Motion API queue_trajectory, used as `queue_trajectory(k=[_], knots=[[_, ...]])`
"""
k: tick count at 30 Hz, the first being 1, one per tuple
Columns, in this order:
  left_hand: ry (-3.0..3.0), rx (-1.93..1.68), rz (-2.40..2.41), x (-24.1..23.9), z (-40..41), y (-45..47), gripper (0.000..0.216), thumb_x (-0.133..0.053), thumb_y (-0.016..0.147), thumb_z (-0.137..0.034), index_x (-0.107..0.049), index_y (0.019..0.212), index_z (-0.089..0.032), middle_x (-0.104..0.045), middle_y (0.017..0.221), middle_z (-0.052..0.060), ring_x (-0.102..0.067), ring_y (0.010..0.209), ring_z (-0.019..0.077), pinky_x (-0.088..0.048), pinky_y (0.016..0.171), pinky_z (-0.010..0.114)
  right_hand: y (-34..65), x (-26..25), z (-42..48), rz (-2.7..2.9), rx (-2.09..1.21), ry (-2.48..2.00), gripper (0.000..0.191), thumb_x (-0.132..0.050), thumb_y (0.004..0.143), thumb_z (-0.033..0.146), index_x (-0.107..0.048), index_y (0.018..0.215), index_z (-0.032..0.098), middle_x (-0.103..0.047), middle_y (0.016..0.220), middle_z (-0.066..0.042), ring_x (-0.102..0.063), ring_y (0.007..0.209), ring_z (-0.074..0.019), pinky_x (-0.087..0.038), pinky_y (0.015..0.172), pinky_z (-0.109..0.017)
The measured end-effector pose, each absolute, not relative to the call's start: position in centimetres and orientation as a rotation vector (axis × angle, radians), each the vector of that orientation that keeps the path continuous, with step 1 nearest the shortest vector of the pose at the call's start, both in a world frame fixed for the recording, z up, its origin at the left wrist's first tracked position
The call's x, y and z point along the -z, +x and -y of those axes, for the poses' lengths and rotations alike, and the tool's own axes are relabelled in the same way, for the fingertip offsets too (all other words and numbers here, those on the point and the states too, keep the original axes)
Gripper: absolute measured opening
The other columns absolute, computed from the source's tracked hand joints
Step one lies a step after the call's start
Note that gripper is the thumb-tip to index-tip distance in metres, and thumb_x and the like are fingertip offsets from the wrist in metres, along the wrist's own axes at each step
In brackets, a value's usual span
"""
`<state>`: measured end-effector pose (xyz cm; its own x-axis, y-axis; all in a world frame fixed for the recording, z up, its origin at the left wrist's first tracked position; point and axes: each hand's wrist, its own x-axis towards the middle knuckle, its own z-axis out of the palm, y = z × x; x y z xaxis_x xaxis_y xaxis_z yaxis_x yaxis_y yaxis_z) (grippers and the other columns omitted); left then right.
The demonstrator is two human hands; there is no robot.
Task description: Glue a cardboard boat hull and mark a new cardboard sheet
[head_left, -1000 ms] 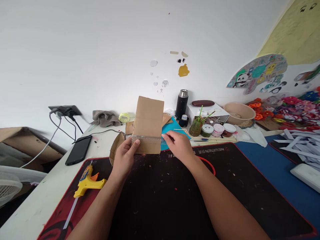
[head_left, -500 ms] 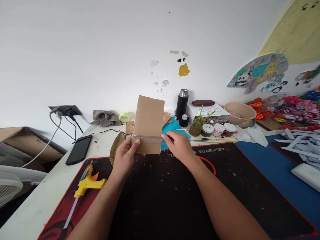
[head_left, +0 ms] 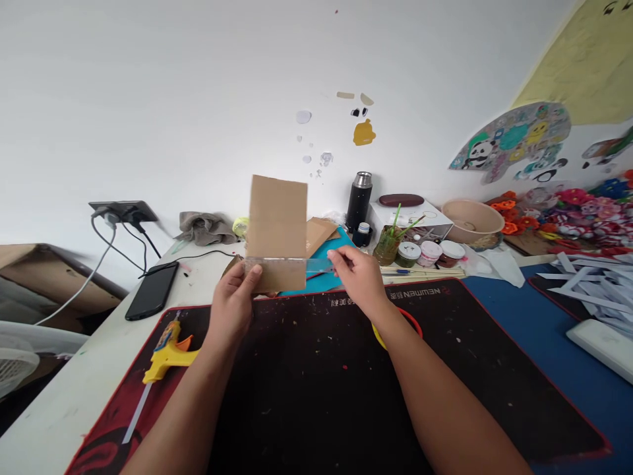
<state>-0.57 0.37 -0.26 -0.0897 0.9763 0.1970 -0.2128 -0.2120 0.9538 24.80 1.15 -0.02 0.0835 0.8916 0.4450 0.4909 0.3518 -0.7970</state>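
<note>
A rectangular piece of brown cardboard (head_left: 277, 216) is held upright above the mat by my left hand (head_left: 232, 298). Its thumb presses a clear ruler (head_left: 283, 265) flat across the lower part of the cardboard. The ruler sticks out past the cardboard's right edge, over a blue sheet. There my right hand (head_left: 357, 272) pinches the ruler's far end between thumb and fingers. Behind my left hand, another bit of cardboard is mostly hidden.
A yellow glue gun (head_left: 167, 356) lies on the dark mat (head_left: 316, 396), left of my forearm. Left of the mat is a phone (head_left: 152, 291). Behind stand a black thermos (head_left: 359, 201) and several small jars (head_left: 430, 253). Paper strips (head_left: 588, 284) lie far right.
The cardboard has moved left and slightly up with my left hand. The ruler now extends farther beyond the cardboard's right edge, and a gap has opened between my right hand and the cardboard.
</note>
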Motion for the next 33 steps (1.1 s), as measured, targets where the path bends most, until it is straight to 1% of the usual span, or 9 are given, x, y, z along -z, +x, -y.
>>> queue_trajectory(k=[5,9,12,15,18,21,27,31,33], knots=[[1.014,-1.872,-0.936,-0.8,-1.1,-1.7,0.031,-0.091,0.079,-0.041,-0.078,0.097,-0.019,-0.077,0.098,0.004,-0.067,0.078,0.0157,-0.058,0.055,0.02,25.6,-0.7,-1.4,1.261,-0.612,-1.181,0.047,-0.063,0.101,0.067,-0.072,0.091,0.023,-0.065,0.068,0.001,-0.061,0.057,-0.0157,-0.046,0.057,-0.028],[0.933,-1.905,-0.907,-1.3,-1.3,-2.0,0.03,-0.092,0.077,-0.037,-0.08,0.097,-0.019,-0.078,0.104,0.005,-0.068,0.081,0.016,-0.058,0.053,0.019,25.5,-0.1,-1.4,1.28,-0.605,-1.216,0.046,-0.06,0.105,0.065,-0.073,0.093,0.023,-0.062,0.065,0.003,-0.055,0.054,-0.0151,-0.043,0.055,-0.028],[0.861,-1.881,-0.915,-1.1,-1.4,-1.9,0.032,-0.093,0.074,-0.039,-0.081,0.096,-0.019,-0.078,0.104,0.005,-0.068,0.081,0.0159,-0.059,0.054,0.019,24.7,0.8,-1.5,1.616,-0.502,-1.448,0.041,-0.056,0.11,0.053,-0.073,0.088,0.023,-0.067,0.068,0.0,-0.061,0.062,-0.0179,-0.045,0.063,-0.029],[0.833,-1.825,-0.91,-0.6,-1.3,-1.5,0.033,-0.093,0.075,-0.041,-0.08,0.095,-0.019,-0.078,0.102,0.005,-0.068,0.081,0.0155,-0.059,0.055,0.019,23.8,1.4,-1.9,2.149,-0.322,-1.722,0.03,-0.053,0.114,0.041,-0.078,0.118,0.025,-0.083,0.103,-0.005,-0.074,0.09,-0.022,-0.048,0.076,-0.03],[0.853,-1.763,-0.894,-0.2,-1.1,-1.0,0.035,-0.093,0.077,-0.044,-0.081,0.098,-0.019,-0.079,0.103,0.006,-0.068,0.079,0.016,-0.057,0.053,0.019,23.1,1.7,-2.8,2.368,-0.271,-1.803,0.026,-0.062,0.109,0.035,-0.078,0.126,0.024,-0.083,0.117,-0.011,-0.076,0.107,-0.0291,-0.049,0.081,-0.032],[0.874,-1.69,-0.883,-0.1,-0.7,-0.6,0.04,-0.092,0.078,-0.048,-0.08,0.102,-0.018,-0.079,0.102,0.006,-0.068,0.078,0.0175,-0.058,0.054,0.023,22.6,1.9,-4.0,2.469,-0.244,-1.831,0.024,-0.063,0.106,0.028,-0.08,0.122,0.021,-0.083,0.116,-0.014,-0.077,0.109,-0.0338,-0.051,0.084,-0.036],[0.896,-1.634,-0.886,-0.2,-0.1,-0.2,0.044,-0.091,0.08,-0.052,-0.079,0.107,-0.019,-0.08,0.108,0.007,-0.071,0.083,0.0203,-0.057,0.055,0.024,22.0,1.9,-5.3,2.537,-0.172,-1.796,0.026,-0.061,0.105,0.025,-0.08,0.123,0.02,-0.082,0.119,-0.017,-0.076,0.109,-0.0362,-0.053,0.09,-0.041],[0.921,-1.604,-0.902,-0.3,0.0,-0.1,0.047,-0.089,0.081,-0.056,-0.079,0.108,-0.019,-0.081,0.111,0.008,-0.073,0.085,0.0227,-0.061,0.061,0.029,22.0,1.5,-5.7,2.498,-0.134,-1.746,0.042,-0.061,0.104,0.023,-0.071,0.145,0.021,-0.077,0.138,-0.017,-0.071,0.123,-0.0358,-0.052,0.101,-0.042],[0.929,-1.58,-0.892,-0.3,0.0,0.0,0.047,-0.088,0.081,-0.057,-0.078,0.107,-0.019,-0.081,0.112,0.008,-0.074,0.087,0.0237,-0.061,0.062,0.03,21.9,1.4,-6.0,2.488,-0.13,-1.727,0.047,-0.06,0.105,0.023,-0.067,0.151,0.019,-0.077,0.139,-0.017,-0.069,0.127,-0.0357,-0.051,0.105,-0.043]])
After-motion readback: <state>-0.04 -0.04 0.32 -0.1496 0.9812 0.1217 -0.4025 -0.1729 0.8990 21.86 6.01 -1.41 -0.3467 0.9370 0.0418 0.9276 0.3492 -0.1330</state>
